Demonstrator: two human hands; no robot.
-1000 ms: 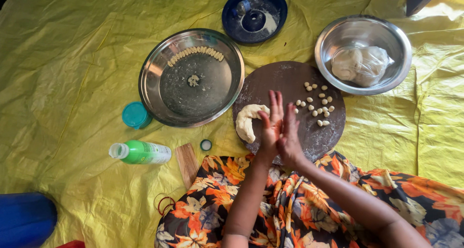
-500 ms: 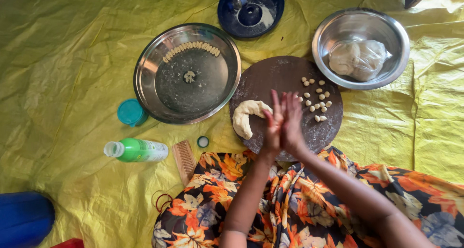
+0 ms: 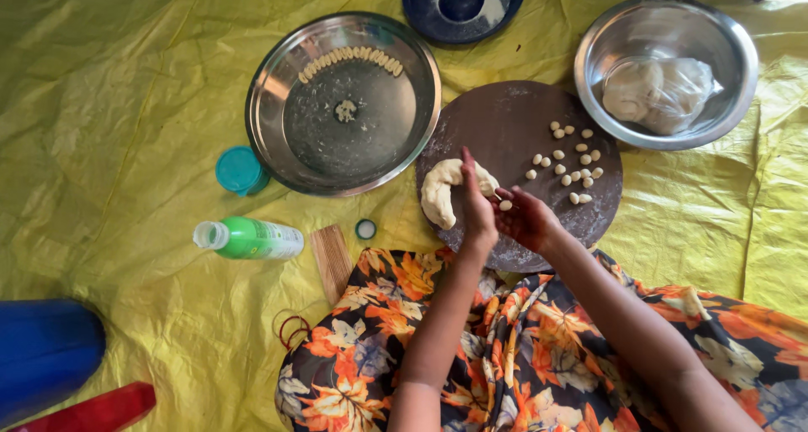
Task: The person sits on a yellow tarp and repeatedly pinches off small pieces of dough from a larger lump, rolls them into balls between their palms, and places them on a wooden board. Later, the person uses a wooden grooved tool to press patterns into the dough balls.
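Over the near edge of the round dark board [image 3: 505, 129], the left hand [image 3: 476, 206] stands on edge with fingers straight, and the right hand [image 3: 526, 220] lies palm-up just beside it, parted, a small dough ball [image 3: 505, 205] between them at the right fingertips. Left of the hands on the board curves a dough lump [image 3: 439, 195]; right of them sit scattered dough balls [image 3: 571, 164]. Beyond the board's left rim rests a steel plate [image 3: 278, 79].
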